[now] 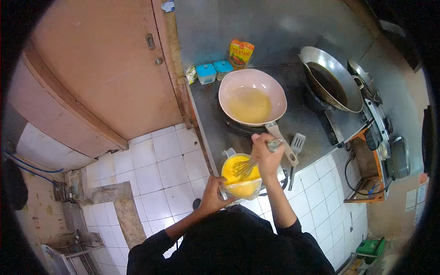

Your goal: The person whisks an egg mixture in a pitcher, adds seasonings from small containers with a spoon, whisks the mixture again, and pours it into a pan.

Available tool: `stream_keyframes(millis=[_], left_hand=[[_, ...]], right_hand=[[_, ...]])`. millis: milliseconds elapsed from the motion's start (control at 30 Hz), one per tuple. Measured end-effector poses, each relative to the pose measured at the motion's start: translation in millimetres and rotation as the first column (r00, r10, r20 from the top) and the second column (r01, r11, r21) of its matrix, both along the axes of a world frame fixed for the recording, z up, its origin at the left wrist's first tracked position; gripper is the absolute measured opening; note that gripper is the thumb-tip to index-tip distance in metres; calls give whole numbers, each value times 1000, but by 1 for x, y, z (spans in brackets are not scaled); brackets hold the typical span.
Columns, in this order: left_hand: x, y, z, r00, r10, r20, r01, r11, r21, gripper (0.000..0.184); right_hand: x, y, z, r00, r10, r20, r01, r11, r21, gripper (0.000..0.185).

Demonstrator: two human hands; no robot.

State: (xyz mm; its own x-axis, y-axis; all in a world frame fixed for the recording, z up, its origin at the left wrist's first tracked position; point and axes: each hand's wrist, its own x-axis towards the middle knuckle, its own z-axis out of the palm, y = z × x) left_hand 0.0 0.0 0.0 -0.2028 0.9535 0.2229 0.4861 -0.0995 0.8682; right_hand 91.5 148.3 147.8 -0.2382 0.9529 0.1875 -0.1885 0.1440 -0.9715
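Note:
My right hand [268, 153] is closed around the handle of a wire whisk [243, 170], whose loops dip into yellow beaten egg [231, 165]. The egg is in a clear plastic container [250, 190], tilted so its side faces me. At its left edge, my left hand [214, 195] grips the container with thumb and fingers. Just beyond the hands, a pink frying pan [223, 97] with pale yellow oil [249, 105] in it sits on a burner. A slotted spatula [297, 143] lies to the right of the pan's beige handle.
A large wok [353, 94] with dark liquid stands at the right of the counter. Two blue-lidded tubs [206, 74] and an orange pouch [240, 53] stand against the back wall. The counter's left edge borders the white tiled floor [167, 151] and a wooden door [101, 59].

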Motion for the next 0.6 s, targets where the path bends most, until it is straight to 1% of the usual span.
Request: stream_keyframes(millis=[67, 100, 167, 200, 233, 267, 300, 333, 367, 433, 467, 600], left_hand=[[3, -2, -4, 999, 37, 16, -37, 999, -10, 65], [8, -10, 2, 999, 32, 5, -32, 999, -44, 65], [11, -6, 10, 980, 114, -163, -113, 993, 15, 58], [12, -4, 12, 980, 108, -166, -107, 994, 17, 58], [11, -4, 14, 963, 141, -229, -132, 990, 55, 57], [12, -3, 15, 942, 176, -286, -155, 983, 94, 56], [12, -2, 15, 942, 172, -289, -152, 984, 93, 56], [12, -1, 15, 951, 160, -266, -144, 987, 77, 55], [12, -1, 15, 959, 148, -241, -137, 989, 59, 54], [13, 0, 18, 961, 138, -241, -137, 990, 23, 53], [13, 1, 20, 963, 132, -237, -138, 990, -6, 52], [14, 4, 28, 961, 149, -234, -165, 985, -49, 49]], right_hand=[[-5, 4, -28, 998, -20, 58, 21, 1000, -7, 38], [-3, 1, -39, 999, -23, 49, 25, 999, -41, 38], [-2, 8, -52, 992, 91, 86, -83, 991, -101, 39], [1, 10, -58, 978, 184, 96, -170, 976, -136, 36], [3, 11, -64, 980, 178, 89, -165, 977, -137, 36], [6, 11, -69, 955, 265, 134, -248, 960, -131, 34], [9, 13, -75, 919, 350, 180, -331, 935, -128, 31], [16, 17, -79, 886, 388, 255, -365, 921, -133, 23], [21, 21, -81, 887, 387, 252, -364, 922, -135, 23], [30, 26, -79, 842, 229, 488, -291, 955, 54, 22], [36, 31, -78, 827, 236, 511, -353, 924, 145, 23], [56, 34, -86, 855, 222, 469, -296, 951, 89, 22]])
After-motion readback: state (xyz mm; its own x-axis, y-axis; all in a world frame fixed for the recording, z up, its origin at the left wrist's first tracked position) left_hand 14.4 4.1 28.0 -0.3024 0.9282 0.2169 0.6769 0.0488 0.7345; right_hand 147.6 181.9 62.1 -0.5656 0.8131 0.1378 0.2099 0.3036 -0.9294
